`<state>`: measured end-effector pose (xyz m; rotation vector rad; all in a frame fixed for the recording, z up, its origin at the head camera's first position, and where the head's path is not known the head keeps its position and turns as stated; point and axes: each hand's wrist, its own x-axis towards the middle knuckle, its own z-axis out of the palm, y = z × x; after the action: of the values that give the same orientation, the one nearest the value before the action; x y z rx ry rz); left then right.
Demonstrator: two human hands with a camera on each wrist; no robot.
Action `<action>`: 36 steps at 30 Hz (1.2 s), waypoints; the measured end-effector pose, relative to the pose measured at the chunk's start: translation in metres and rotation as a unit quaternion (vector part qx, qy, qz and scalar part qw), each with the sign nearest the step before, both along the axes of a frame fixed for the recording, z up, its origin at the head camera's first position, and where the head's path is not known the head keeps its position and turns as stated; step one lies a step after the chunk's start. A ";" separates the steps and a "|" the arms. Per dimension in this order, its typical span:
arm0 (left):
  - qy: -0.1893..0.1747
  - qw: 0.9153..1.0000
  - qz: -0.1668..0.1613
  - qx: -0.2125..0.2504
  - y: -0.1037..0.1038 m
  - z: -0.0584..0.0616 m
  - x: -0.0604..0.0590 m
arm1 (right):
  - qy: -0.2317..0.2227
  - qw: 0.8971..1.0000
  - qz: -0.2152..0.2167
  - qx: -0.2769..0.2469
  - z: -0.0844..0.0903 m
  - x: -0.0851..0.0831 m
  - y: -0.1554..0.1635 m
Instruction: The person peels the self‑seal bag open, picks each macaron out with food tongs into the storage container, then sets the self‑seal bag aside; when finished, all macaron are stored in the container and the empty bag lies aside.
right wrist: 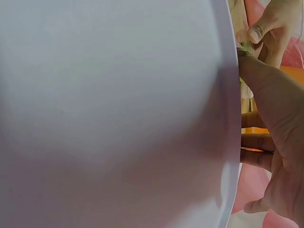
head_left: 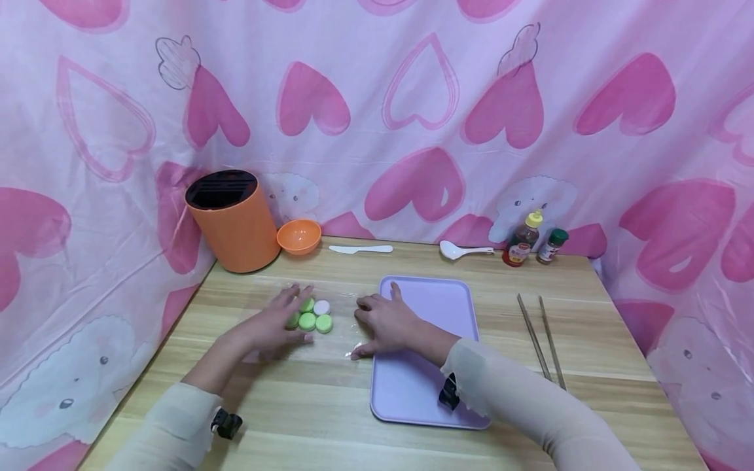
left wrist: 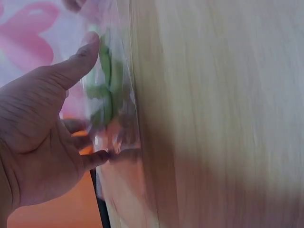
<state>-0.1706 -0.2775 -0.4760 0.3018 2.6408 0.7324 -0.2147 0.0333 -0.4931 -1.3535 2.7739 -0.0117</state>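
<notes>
A clear plastic bag or film point(head_left: 340, 341) lies flat on the table. Several round green pieces point(head_left: 324, 323) and a whitish one point(head_left: 321, 307), much like macarons, are grouped at its left part; the left wrist view shows the green pieces point(left wrist: 107, 71) behind clear plastic. My left hand point(head_left: 273, 325) spreads over the left end, with fingers and thumb around the pieces and partly covering them. My right hand point(head_left: 391, 322) rests at the bag's right end with thumb and fingers apart, over the left rim of a lilac tray point(head_left: 430, 418). Its fingertips are partly hidden behind the tray rim in the right wrist view.
At the back stand an orange knife block point(head_left: 235, 229), an orange bowl point(head_left: 299, 237), a white knife point(head_left: 360, 248), a white spoon point(head_left: 462, 250), a sauce bottle point(head_left: 521, 242) and a green-capped jar point(head_left: 552, 246). Two metal chopsticks point(head_left: 552, 343) lie right of the tray.
</notes>
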 end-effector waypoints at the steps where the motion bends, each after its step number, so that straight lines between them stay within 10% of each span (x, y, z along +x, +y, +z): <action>1: -0.002 1.000 0.000 0.000 -0.004 -0.001 -0.001 | 0.000 1.000 0.000 0.000 0.000 0.000 0.000; 36: 0.004 0.998 -0.002 -0.056 -0.037 -0.012 -0.004 | -0.013 1.000 -0.001 -0.007 0.003 0.001 0.009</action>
<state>-0.1742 -0.3144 -0.4879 0.2785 2.6756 0.5807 -0.2141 0.0424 -0.4905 -1.3436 2.7582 -0.0477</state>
